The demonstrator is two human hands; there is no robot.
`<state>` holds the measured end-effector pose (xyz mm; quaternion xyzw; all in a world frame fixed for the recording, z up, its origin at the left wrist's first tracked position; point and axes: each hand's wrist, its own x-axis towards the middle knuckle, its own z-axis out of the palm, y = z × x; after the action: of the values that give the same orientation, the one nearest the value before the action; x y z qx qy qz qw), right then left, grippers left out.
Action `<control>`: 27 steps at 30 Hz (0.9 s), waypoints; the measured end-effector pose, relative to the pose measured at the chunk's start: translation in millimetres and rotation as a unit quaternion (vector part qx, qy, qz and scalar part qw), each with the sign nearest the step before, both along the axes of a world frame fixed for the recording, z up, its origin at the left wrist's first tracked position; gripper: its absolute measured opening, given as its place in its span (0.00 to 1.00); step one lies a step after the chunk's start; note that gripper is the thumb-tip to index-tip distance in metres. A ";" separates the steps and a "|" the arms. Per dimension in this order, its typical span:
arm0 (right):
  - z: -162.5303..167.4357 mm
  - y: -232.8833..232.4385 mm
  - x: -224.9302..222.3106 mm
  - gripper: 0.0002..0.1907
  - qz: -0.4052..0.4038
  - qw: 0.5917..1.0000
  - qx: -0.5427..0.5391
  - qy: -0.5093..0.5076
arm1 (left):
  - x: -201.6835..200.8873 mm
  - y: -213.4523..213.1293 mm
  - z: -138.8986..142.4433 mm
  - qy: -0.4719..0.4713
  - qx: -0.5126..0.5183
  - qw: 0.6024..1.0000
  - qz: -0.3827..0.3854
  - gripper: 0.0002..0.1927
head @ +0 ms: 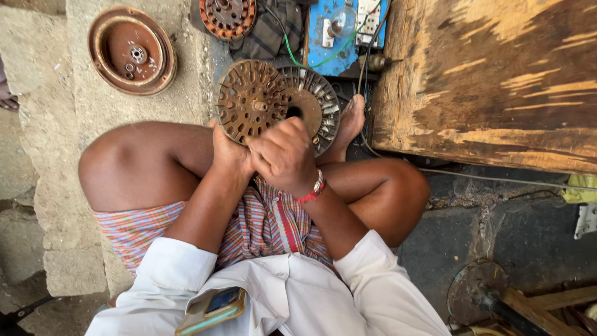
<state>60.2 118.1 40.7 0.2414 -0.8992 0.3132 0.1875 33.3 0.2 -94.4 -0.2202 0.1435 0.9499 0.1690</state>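
Both hands grip a rusty brown slotted metal disc point(252, 99): left hand point(229, 152) under its rim, right hand point(283, 152) closed beside, above the grey finned wheel point(317, 102).

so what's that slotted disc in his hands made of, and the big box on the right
The slotted disc looks like stacked steel, dull brown and rust-stained, with punched slots around the rim and a short shaft at its centre. The left hand and right hand hold its lower edge. The box looks like wood or plywood: brown stain worn through to pale streaks along the grain.
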 end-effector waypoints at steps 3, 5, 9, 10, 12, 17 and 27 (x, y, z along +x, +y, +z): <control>-0.5 -1.2 -0.8 0.09 -0.025 0.999 0.002 -0.024 | -0.6 0.7 2.3 -0.001 0.022 1.000 -0.016 0.17; 0.0 -2.2 0.5 0.09 -0.012 1.000 0.007 -0.023 | -3.0 0.3 3.8 -0.015 -0.018 1.000 -0.011 0.17; 1.2 -2.8 0.7 0.09 -0.008 1.000 0.004 0.002 | -4.1 -0.7 6.4 -0.036 0.000 0.999 -0.014 0.18; 1.6 -2.5 0.4 0.09 -0.016 1.000 -0.001 -0.008 | -3.6 -0.7 6.9 -0.029 0.006 1.000 -0.006 0.17; 2.4 -2.0 0.0 0.09 -0.035 0.999 -0.008 -0.016 | -3.3 -0.8 7.5 -0.022 0.006 1.000 -0.009 0.17; 4.4 -1.1 0.6 0.10 -0.009 1.000 0.004 -0.016 | -3.6 -0.8 8.2 -0.031 0.007 0.999 -0.010 0.18; 0.4 0.0 -0.4 0.08 -0.012 1.000 -0.002 -0.008 | -4.6 0.3 9.1 -0.022 0.003 1.000 -0.010 0.19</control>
<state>59.9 118.0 41.1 0.2279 -0.9030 0.3143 0.1842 28.7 0.5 -85.3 -0.2395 0.1394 0.9433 0.1825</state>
